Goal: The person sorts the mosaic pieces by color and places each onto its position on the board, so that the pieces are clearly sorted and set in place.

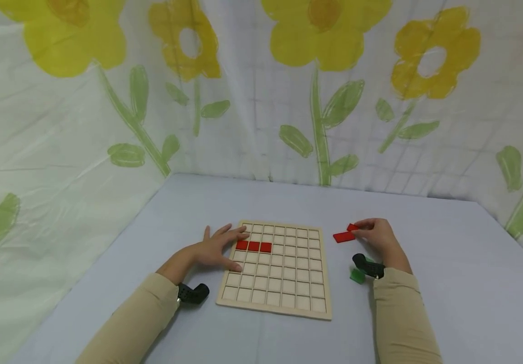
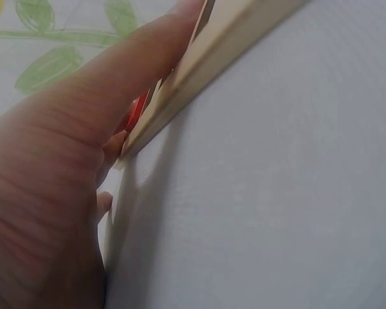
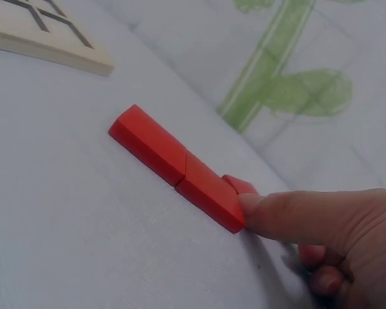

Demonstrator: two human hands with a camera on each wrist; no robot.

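"Two hands are busy; which is nearer the red piece (image 1: 344, 236)?"

"The right hand (image 1: 375, 237), easily. The piece lies on the worktop (image 1: 462, 283), just beyond the right side of the board (image 1: 276, 271)."

"Is the grip clamped on it?"

"It looks pinched at its right end: thumb (image 3: 270, 211) on the near side, forefinger (image 1: 367, 221) on the far side. Beyond the thumb a short red bit shows; I can't tell whether it's joined on."

"And its long axis?"

"Roughly left to right, running from the grip towards the board. I'd say that's what counts: the free end already faces the grid."

"The left hand (image 1: 211, 250)?"

"Fingers spread apart over the board's left edge, about the red strip (image 1: 253, 246) there. It's well away from the piece."

"What's that by the right wrist?"

"Something green (image 1: 358, 276), partly hidden."
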